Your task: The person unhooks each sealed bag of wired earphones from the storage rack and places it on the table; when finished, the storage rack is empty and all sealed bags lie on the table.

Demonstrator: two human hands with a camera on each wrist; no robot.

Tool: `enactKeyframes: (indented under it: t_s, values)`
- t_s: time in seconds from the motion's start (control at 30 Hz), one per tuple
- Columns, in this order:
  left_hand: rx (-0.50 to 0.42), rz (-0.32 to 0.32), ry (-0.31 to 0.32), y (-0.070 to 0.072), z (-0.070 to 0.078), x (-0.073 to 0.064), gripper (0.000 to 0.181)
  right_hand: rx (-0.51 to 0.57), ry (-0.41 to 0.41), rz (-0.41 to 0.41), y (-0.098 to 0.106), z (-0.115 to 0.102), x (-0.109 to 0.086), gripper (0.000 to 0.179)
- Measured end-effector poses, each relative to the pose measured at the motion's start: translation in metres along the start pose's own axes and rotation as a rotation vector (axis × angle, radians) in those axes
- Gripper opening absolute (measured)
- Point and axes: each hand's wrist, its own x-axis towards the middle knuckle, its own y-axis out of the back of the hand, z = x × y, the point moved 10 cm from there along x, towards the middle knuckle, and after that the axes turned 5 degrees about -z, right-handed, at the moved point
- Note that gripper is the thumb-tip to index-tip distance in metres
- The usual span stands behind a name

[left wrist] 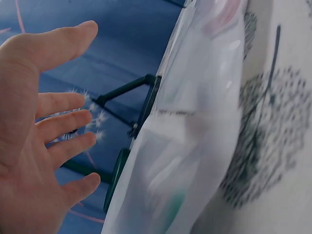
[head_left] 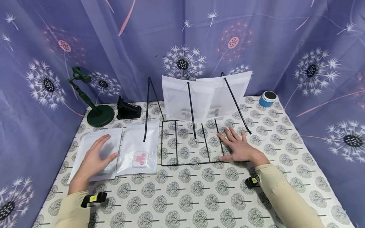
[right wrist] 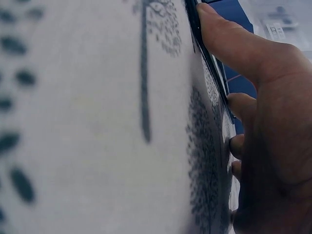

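My left hand point(head_left: 93, 161), fingers spread and holding nothing, is over a white zip pouch point(head_left: 109, 136) on the left of the table. Beside it lies a second zip pouch point(head_left: 139, 134), a white earphone case with pink print point(head_left: 140, 159) showing through its front. My right hand point(head_left: 239, 146) rests with fingers spread on the right side of a black wire rack's base point(head_left: 188, 164), thumb at its front wire. Two translucent pouches hang at the back of the rack, one on the middle prong point(head_left: 191, 110), one on the right prong point(head_left: 236, 104). The left prong point(head_left: 147, 110) carries no pouch.
A dark green stand point(head_left: 100, 116) and a black phone holder point(head_left: 129, 109) stand at the back left. A blue speaker point(head_left: 267, 99) sits at the back right corner. A purple curtain point(head_left: 137, 57) encloses the back and sides of the table.
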Motion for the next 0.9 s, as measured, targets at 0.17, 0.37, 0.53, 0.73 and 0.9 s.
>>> enactKeyframes:
  t_s: [0.17,0.37,0.53,0.73,0.9]
  values:
    - [0.008,-0.039,-0.027,-0.015,0.010,0.006,0.081,-0.010,-0.003,0.001,0.001,0.000,-0.001,0.107]
    - [0.028,-0.087,-0.035,-0.032,0.022,0.014,0.083,-0.007,-0.001,0.005,0.000,0.001,-0.001,0.106]
    - [0.026,-0.103,-0.052,-0.038,0.031,0.019,0.084,-0.001,-0.003,0.006,0.001,0.000,-0.001,0.107]
    - [0.026,-0.154,-0.051,-0.049,0.039,0.024,0.087,-0.008,-0.003,0.010,0.000,0.001,0.000,0.107]
    - [0.022,-0.192,-0.056,-0.061,0.047,0.031,0.088,-0.020,-0.001,0.014,0.000,0.001,0.000,0.107]
